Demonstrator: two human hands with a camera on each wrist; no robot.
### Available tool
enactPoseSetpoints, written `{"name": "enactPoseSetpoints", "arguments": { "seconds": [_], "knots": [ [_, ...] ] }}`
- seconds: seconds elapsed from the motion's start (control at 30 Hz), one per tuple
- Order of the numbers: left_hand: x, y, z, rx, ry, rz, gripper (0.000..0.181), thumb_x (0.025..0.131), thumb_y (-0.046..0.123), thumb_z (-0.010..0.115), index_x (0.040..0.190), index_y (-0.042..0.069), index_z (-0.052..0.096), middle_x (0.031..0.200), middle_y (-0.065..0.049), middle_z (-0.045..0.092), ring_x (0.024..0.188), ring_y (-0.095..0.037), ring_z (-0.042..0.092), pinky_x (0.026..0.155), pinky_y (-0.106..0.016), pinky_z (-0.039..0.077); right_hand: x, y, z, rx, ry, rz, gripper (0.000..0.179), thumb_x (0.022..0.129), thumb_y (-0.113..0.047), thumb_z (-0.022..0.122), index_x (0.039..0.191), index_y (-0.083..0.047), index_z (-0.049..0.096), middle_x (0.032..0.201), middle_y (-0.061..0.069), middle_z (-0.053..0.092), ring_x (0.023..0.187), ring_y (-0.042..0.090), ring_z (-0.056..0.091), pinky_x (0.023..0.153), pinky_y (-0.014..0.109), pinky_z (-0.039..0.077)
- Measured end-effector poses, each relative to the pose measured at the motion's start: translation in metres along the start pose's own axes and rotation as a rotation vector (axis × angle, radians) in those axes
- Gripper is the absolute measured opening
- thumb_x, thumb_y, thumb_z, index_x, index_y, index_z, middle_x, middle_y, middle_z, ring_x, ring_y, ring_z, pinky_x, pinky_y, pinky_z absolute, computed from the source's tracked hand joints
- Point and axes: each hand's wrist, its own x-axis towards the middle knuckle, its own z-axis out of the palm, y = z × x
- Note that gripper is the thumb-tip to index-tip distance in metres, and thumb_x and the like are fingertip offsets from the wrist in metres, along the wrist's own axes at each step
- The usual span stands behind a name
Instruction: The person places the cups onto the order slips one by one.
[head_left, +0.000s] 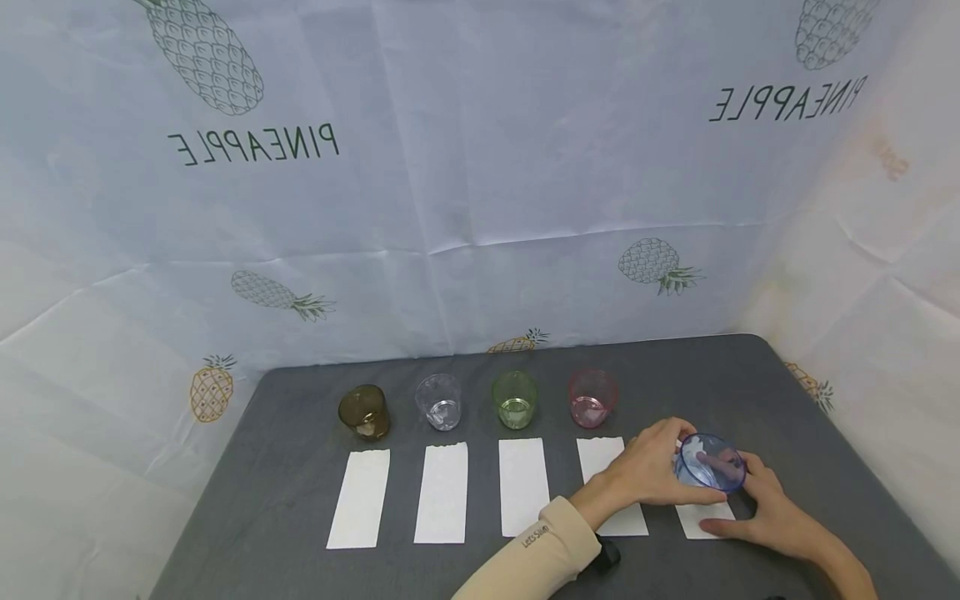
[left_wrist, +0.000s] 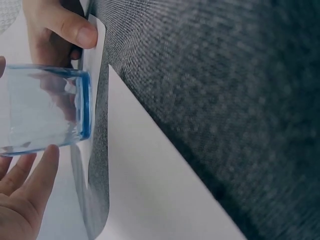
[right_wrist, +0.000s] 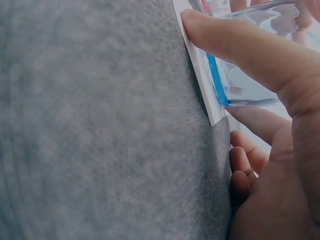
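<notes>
My left hand (head_left: 651, 471) grips a blue glass (head_left: 693, 468), thumb at the near side and fingers round the far side. In the left wrist view the glass (left_wrist: 45, 110) is upright, its thick blue base close over a white paper strip (left_wrist: 95, 55). My right hand (head_left: 780, 515) is at the glass's right side, fingers spread from the thumb in a wide curve. Its thumb (right_wrist: 225, 35) reaches out over the paper strip's edge in the right wrist view, while its index finger lies beside the glass, partly hidden.
Along the back stand a brown glass (head_left: 365, 412), a clear glass (head_left: 439, 402), a green glass (head_left: 515, 400) and a pink glass (head_left: 592, 398). White paper strips (head_left: 441, 493) lie in a row before them on the dark grey table (head_left: 277, 467). Pineapple-print cloth (head_left: 450, 183) hangs behind.
</notes>
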Motion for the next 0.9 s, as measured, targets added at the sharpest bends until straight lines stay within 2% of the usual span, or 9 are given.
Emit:
{"name": "enactPoseSetpoints", "arguments": {
  "seconds": [0.2,0.43,0.57,0.7,0.8,0.83,0.9],
  "knots": [
    [-0.002,0.0,0.001,0.01,-0.006,-0.022,0.073,0.08,0.054,0.083,0.136,0.019,0.052,0.124,0.013,0.061,0.103,0.009,0.055,0.081,0.002,0.039,-0.001,0.0,0.002,-0.009,0.008,-0.012,0.077,0.072,-0.018,0.091,0.138,-0.005,0.052,0.132,0.011,0.039,0.111,-0.017,0.012,0.082,0.065,0.038],
    [-0.002,0.001,0.002,0.023,-0.014,-0.025,0.074,0.081,0.056,0.081,0.136,0.018,0.052,0.124,0.012,0.06,0.102,0.009,0.054,0.08,0.002,0.039,-0.003,-0.001,0.001,-0.009,0.012,-0.008,0.078,0.073,-0.018,0.089,0.138,-0.001,0.05,0.132,0.017,0.041,0.111,-0.02,0.01,0.082,0.067,0.037],
    [-0.002,0.0,0.001,0.031,-0.009,-0.021,0.077,0.081,0.057,0.081,0.14,0.018,0.05,0.127,0.012,0.06,0.105,0.008,0.055,0.083,0.001,0.04,-0.002,0.0,0.002,-0.012,0.022,-0.015,0.079,0.072,-0.017,0.09,0.138,-0.001,0.05,0.131,0.016,0.041,0.111,-0.02,0.01,0.082,0.067,0.037],
    [-0.003,0.001,-0.003,0.029,-0.014,-0.019,0.083,0.081,0.058,0.079,0.146,0.018,0.047,0.138,0.011,0.056,0.116,0.006,0.055,0.09,-0.002,0.043,-0.002,0.0,0.003,-0.028,0.051,-0.03,0.081,0.07,-0.017,0.092,0.138,-0.003,0.052,0.13,0.012,0.041,0.112,-0.019,0.013,0.088,0.053,0.035],
    [-0.005,0.003,-0.012,-0.003,-0.024,-0.029,0.086,0.083,0.059,0.077,0.152,0.021,0.042,0.148,0.011,0.049,0.128,0.003,0.052,0.098,-0.009,0.046,-0.004,-0.001,0.003,-0.027,0.059,-0.019,0.083,0.07,-0.018,0.092,0.14,-0.003,0.05,0.132,0.013,0.042,0.112,-0.022,0.012,0.089,0.052,0.036],
    [-0.006,0.003,-0.016,-0.016,-0.024,-0.028,0.087,0.084,0.059,0.076,0.153,0.021,0.041,0.15,0.012,0.047,0.131,0.002,0.051,0.1,-0.01,0.046,-0.005,-0.001,0.002,-0.026,0.063,-0.019,0.084,0.07,-0.018,0.092,0.141,-0.003,0.05,0.133,0.013,0.042,0.112,-0.023,0.013,0.09,0.051,0.039],
    [-0.006,0.004,-0.023,-0.042,-0.024,-0.01,0.085,0.086,0.058,0.075,0.154,0.023,0.039,0.153,0.012,0.045,0.136,0.001,0.048,0.105,-0.013,0.046,-0.007,0.0,0.0,-0.014,0.078,-0.024,0.086,0.07,-0.016,0.092,0.142,-0.001,0.048,0.135,0.006,0.041,0.113,-0.025,0.017,0.092,0.041,0.046]
  ]
}}
